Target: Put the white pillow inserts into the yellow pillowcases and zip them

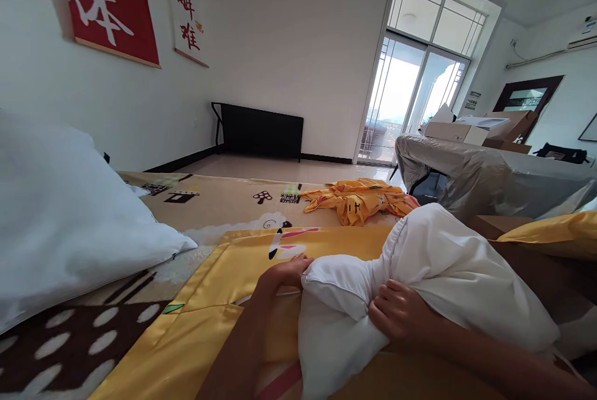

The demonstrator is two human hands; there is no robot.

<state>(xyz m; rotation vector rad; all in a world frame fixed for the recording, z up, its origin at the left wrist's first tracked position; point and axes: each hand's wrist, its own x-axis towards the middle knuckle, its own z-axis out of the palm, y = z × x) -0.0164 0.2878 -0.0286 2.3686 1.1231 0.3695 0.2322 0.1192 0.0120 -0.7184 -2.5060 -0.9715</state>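
A white pillow [466,275] is bunched and folded in front of me, its left part narrowed to a corner. My right hand [401,313] grips the bunched fabric at its middle, fingers curled in. At the left corner of that pillow is my left hand [286,274], its fingers closed against the corner and partly hidden. Under both hands lies a yellow pillowcase [209,300] with a cartoon rabbit print [296,241]. A slit-like opening shows in the yellow cloth beside my left wrist.
Another white pillow [69,219] rests at the left on a patterned blanket [224,191]. Crumpled orange-yellow cloth [364,201] lies farther back. At right stand a plastic-covered table [476,163] with boxes [454,132] and more yellow fabric [555,232]. A black folded frame [261,129] leans against the wall.
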